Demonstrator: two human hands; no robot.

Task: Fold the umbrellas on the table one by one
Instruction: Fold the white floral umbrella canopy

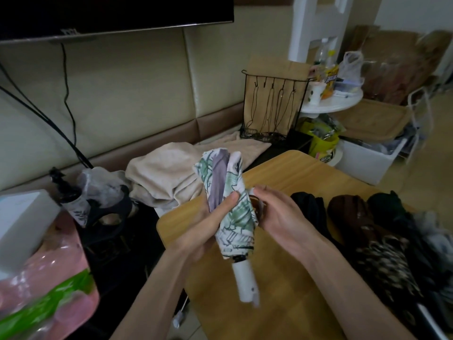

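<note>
Gripped in both hands above the left part of the wooden table (294, 173): the printed umbrella (235, 217), white cloth with a green and grey-mauve pattern, canopy collapsed but loose and bunched, tip end up and away, white handle (245, 278) hanging low over the table's near-left area. Left hand (210, 224) wrapped round the canopy from the left, fingers curled behind, thumb laid across the front of the cloth. Right hand (277, 214) closed on the canopy's right side, thumb and fingers curled in and pinching at the folds; which fold or strap exactly, impossible to tell. Lying on the table's right part, just right of the right hand: a row of other umbrellas, among them a black umbrella (308, 207) and a brown umbrella (350, 212), then darker and patterned ones blurring toward the near-right corner. Beyond the table's far-left corner: a heap of beige cloth (166, 177). Behind the far edge: a black wire rack (272, 106). Off the far-right corner: a white bin (367, 163) and a round white stand (335, 104) crowded with bottles and a cup. Left of the table, close to the camera: a pink plastic bag (49, 278) and a white box (22, 224).
</note>
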